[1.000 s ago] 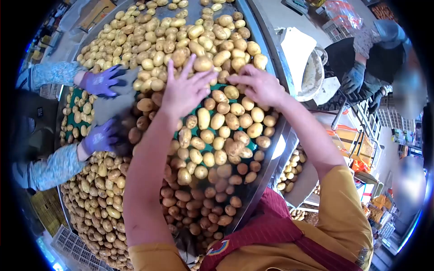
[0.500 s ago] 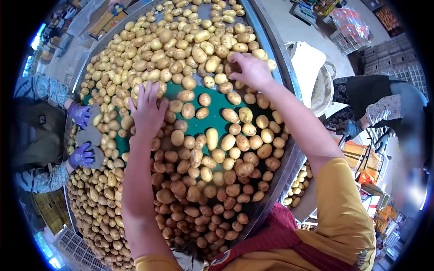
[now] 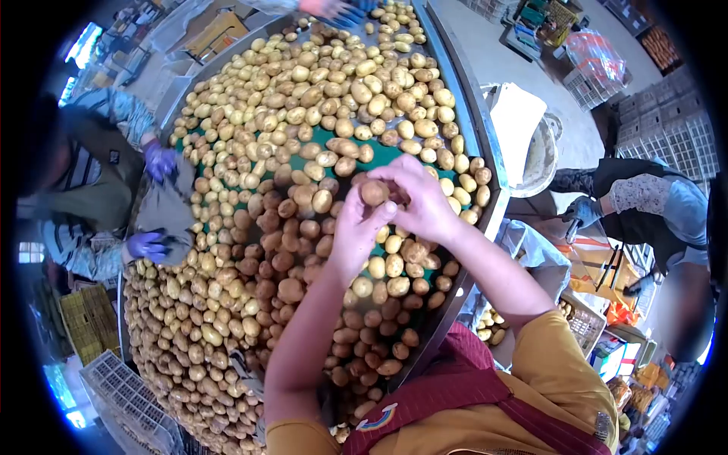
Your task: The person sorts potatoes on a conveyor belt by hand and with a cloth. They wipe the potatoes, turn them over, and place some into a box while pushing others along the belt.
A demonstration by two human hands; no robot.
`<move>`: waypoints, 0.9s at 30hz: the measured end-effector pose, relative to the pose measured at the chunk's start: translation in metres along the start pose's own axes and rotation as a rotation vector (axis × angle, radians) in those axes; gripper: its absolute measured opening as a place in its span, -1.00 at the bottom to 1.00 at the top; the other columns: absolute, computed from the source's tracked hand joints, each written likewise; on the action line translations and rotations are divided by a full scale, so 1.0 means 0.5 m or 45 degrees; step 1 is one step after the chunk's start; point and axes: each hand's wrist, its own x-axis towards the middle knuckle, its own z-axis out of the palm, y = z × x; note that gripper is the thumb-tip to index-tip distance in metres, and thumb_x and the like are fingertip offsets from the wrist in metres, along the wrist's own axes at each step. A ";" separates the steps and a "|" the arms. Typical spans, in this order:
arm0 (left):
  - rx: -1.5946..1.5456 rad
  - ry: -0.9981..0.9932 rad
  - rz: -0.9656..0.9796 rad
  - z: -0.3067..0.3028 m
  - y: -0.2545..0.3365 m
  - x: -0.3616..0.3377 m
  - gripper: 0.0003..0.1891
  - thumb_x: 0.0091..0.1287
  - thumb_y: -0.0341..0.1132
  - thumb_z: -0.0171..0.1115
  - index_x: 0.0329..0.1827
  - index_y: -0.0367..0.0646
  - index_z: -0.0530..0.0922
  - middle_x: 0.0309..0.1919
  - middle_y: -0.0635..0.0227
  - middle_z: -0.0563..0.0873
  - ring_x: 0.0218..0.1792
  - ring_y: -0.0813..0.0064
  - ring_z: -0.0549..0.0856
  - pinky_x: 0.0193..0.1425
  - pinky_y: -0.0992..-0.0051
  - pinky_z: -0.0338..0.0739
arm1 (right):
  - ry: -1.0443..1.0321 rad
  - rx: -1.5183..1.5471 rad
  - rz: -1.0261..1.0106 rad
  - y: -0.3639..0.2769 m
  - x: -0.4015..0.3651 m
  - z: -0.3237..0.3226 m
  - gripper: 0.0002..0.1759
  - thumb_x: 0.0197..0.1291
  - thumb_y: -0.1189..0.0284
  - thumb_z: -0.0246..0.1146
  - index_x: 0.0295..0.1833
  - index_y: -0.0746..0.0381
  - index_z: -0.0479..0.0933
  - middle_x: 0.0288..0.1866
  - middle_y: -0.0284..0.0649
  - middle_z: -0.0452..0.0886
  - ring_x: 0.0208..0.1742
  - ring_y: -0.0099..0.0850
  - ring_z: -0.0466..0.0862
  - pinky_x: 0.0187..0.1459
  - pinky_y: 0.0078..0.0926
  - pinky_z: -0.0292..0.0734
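My left hand [image 3: 355, 231] is closed around a brown potato [image 3: 373, 192], its thumb along the near side. My right hand [image 3: 423, 199] meets it from the right, with curled fingers against the potato's far side; the palm side of those fingers is partly hidden. Both hands are held over a metal-sided sorting table [image 3: 494, 199] covered with many loose potatoes [image 3: 303, 95]. Paler potatoes lie toward the far end and browner ones nearer to me. Patches of the green table surface [image 3: 385, 154] show between them.
At the left edge a person in purple gloves [image 3: 145, 246] holds grey cloth [image 3: 163, 212]. Another person's blue-gloved hand [image 3: 341, 11] reaches in at the far end. To the right are a round tub [image 3: 540, 163], a gloved person [image 3: 584, 212] and stacked crates [image 3: 667, 114].
My hands have come together from separate spots on the pile, and a potato is now between them. The purple-gloved hands have shifted, and a blue-gloved hand has appeared at the far end.
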 end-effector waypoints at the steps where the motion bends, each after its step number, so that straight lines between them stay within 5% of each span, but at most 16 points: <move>1: -0.069 0.005 -0.012 0.016 0.010 -0.016 -0.61 0.50 -0.42 0.29 0.34 -0.26 0.48 0.15 0.36 0.65 0.14 0.56 0.63 0.33 0.49 0.52 | -0.009 -0.084 -0.006 -0.024 -0.012 -0.008 -0.48 -0.03 0.44 0.51 0.13 0.12 0.63 -0.14 -0.20 0.56 -0.02 -0.20 0.64 -0.05 -0.27 0.60; 7: 0.086 -0.016 0.018 0.038 0.009 -0.095 -0.58 0.51 -0.36 0.24 0.35 -0.35 0.45 0.14 0.28 0.65 0.11 0.53 0.65 0.26 0.49 0.57 | 0.084 -0.301 -0.110 -0.114 -0.070 -0.025 -0.47 -0.13 0.33 0.56 0.05 0.10 0.64 -0.18 -0.29 0.55 -0.20 -0.27 0.69 -0.32 -0.37 0.62; 11: 0.253 0.227 0.182 0.080 0.015 -0.130 -0.67 0.44 -0.33 0.16 0.16 -0.37 0.57 -0.10 0.34 0.71 -0.08 0.55 0.68 0.03 0.50 0.62 | 0.135 -0.396 -0.229 -0.149 -0.091 -0.028 -0.43 -0.19 0.29 0.56 0.03 0.14 0.62 -0.18 -0.26 0.55 -0.16 -0.26 0.69 -0.30 -0.34 0.63; 14: 0.360 0.225 0.273 0.073 -0.012 -0.146 -0.68 0.45 -0.32 0.13 0.15 -0.37 0.57 -0.14 0.37 0.70 -0.12 0.57 0.67 -0.02 0.50 0.61 | 0.158 -0.434 -0.223 -0.172 -0.113 -0.029 -0.46 -0.17 0.32 0.53 0.01 0.15 0.60 -0.17 -0.25 0.54 -0.13 -0.24 0.68 -0.28 -0.33 0.63; 16: 0.586 0.132 0.196 0.097 -0.004 -0.165 -0.65 0.53 -0.23 0.15 0.18 -0.33 0.55 -0.18 0.25 0.73 -0.17 0.41 0.72 -0.07 0.41 0.62 | 0.136 -0.516 -0.221 -0.177 -0.138 -0.038 -0.46 -0.09 0.31 0.50 0.08 0.11 0.58 -0.14 -0.27 0.55 -0.11 -0.26 0.67 -0.21 -0.36 0.63; 19: 1.133 -0.252 -0.181 0.078 -0.024 -0.194 -0.55 0.59 -0.10 0.16 0.35 -0.26 0.47 -0.10 0.02 0.75 -0.06 0.11 0.78 0.02 0.29 0.64 | 0.053 -0.487 -0.001 -0.167 -0.224 -0.065 -0.49 0.02 0.28 0.46 0.17 -0.04 0.60 -0.17 -0.31 0.60 -0.16 -0.27 0.70 -0.22 -0.31 0.67; 24: 1.577 -0.229 0.065 0.017 0.009 -0.266 -0.44 0.50 -0.17 0.23 0.51 -0.15 0.43 0.32 0.03 0.64 0.35 0.08 0.60 0.48 0.11 0.40 | 0.313 -0.675 0.668 -0.077 -0.525 -0.205 -0.53 0.02 0.43 0.41 0.12 0.16 0.61 -0.17 -0.16 0.65 -0.20 -0.17 0.71 -0.13 -0.26 0.67; 27: 1.900 -0.128 0.149 -0.062 0.026 -0.287 -0.39 0.41 -0.15 0.30 0.50 -0.15 0.44 0.43 0.07 0.54 0.48 0.09 0.45 0.58 0.02 0.23 | 0.356 -1.033 1.013 -0.039 -0.771 -0.287 -0.50 0.02 0.49 0.38 0.16 0.10 0.57 -0.09 -0.12 0.62 -0.15 -0.12 0.69 -0.11 -0.21 0.63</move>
